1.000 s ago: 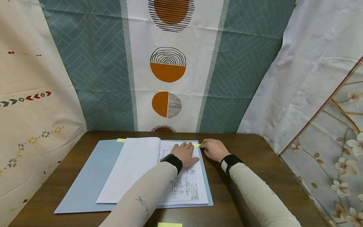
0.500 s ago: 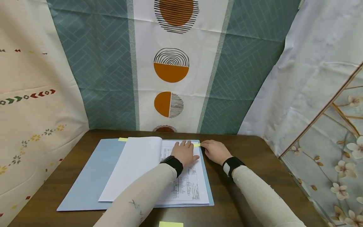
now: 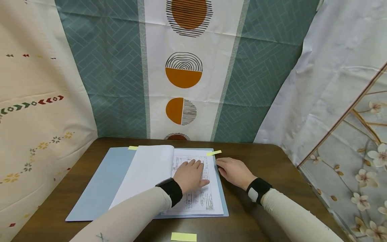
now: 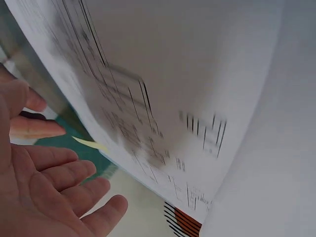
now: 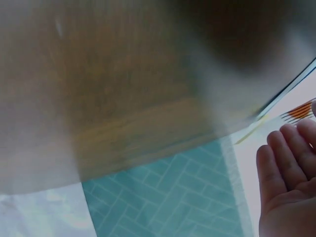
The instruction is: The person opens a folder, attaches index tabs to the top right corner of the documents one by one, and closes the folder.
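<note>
An open blue folder (image 3: 99, 188) lies flat on the brown table (image 3: 272, 161), a stack of printed pages (image 3: 196, 188) on its right half and a turned white sheet (image 3: 145, 174) arching over to the left. The left hand (image 3: 188, 174) rests flat on the printed page, fingers straight and spread — pinning the paper so it stays put. The right hand (image 3: 234, 171) lies just beside the folder's right edge on the table, fingers relaxed, holding nothing. A yellow sticky tab (image 3: 213, 153) juts from the page's top right corner, a little apart from both hands — a marker for that page. Another tab (image 3: 133, 148) shows at the top left, and a yellow note pad (image 3: 183, 237) sits at the near table edge.
</note>
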`<act>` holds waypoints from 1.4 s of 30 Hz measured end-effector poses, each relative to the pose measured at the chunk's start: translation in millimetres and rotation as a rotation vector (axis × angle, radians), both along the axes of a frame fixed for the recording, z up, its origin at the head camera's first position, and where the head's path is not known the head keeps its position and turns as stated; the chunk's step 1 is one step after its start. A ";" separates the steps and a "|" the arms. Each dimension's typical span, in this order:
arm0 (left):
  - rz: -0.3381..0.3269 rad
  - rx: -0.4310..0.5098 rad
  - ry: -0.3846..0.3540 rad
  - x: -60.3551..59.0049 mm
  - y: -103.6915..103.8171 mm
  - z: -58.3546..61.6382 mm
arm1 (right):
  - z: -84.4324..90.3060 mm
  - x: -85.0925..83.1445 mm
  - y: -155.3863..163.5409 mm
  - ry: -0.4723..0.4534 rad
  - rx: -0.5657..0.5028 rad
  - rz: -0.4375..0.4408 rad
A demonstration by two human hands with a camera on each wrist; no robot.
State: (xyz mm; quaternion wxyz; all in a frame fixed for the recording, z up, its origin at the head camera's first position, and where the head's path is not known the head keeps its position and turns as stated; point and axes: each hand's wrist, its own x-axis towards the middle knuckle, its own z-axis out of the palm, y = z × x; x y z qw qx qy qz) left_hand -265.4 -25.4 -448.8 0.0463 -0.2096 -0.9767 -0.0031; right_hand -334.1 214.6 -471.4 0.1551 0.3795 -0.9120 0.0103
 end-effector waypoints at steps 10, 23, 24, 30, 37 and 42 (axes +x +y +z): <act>-0.083 0.029 -0.045 36.3 -8.7 -3.0 | -0.5 39.8 7.2 -0.017 0.010 0.049; -0.218 0.070 -0.091 67.8 -22.8 -9.0 | -0.5 73.1 17.8 -0.055 0.010 0.057; -0.225 0.071 -0.092 69.8 -23.3 -9.8 | -0.9 75.0 18.1 -0.058 0.012 0.058; -0.260 0.075 -0.091 77.6 -24.1 -12.4 | -0.5 86.2 19.4 -0.070 0.002 0.081; -0.275 0.073 -0.075 80.2 -23.7 -16.3 | -1.1 96.8 22.3 -0.067 -0.022 0.111; -0.286 0.067 -0.050 83.0 -24.2 -18.7 | -1.1 103.4 23.8 -0.098 -0.026 0.117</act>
